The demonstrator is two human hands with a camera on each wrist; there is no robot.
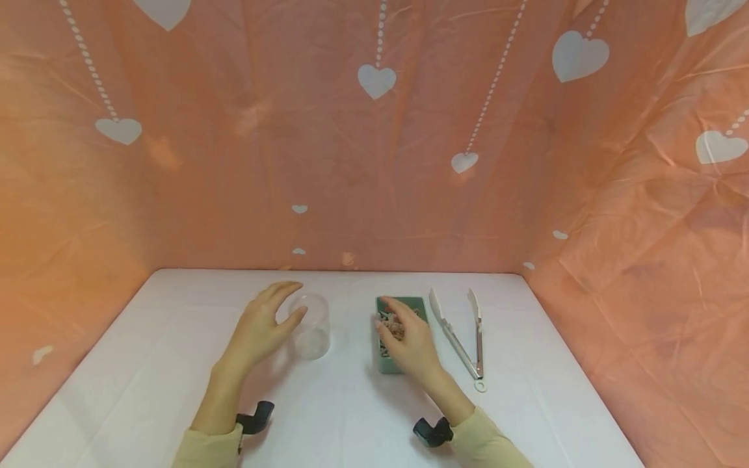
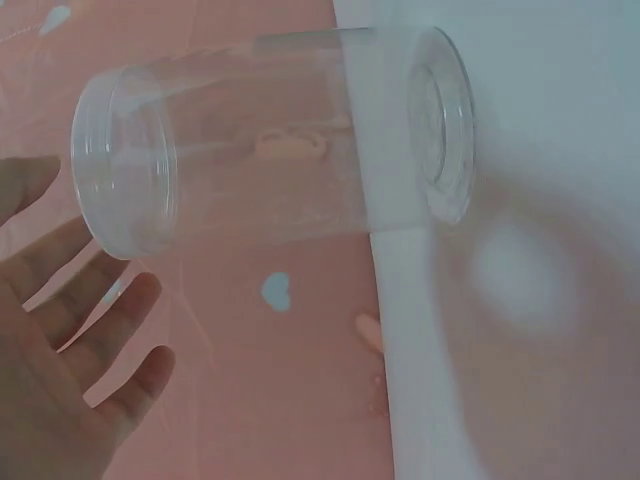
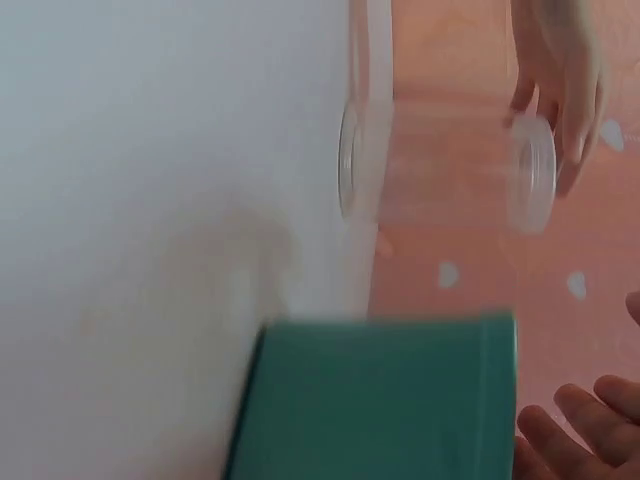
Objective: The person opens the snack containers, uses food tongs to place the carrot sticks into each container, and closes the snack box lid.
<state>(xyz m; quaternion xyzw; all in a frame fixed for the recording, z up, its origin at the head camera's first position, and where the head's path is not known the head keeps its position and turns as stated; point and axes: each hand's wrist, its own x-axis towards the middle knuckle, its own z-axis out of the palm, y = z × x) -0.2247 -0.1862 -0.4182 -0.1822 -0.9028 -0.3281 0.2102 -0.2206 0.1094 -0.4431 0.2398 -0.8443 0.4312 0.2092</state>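
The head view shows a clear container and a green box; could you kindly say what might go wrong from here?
The clear container stands upright near the left grip; a nudge might tip it. The green box holds loose-looking bits close to the right grip, so a jolt could spill some. The tongs lie spread beside the box, so a push might knock them.

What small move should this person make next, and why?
Probably, gently close the left hand around the clear, cylindrical plastic jar: the jar stands upright, and the hand is open beside its upper end, not gripping it.
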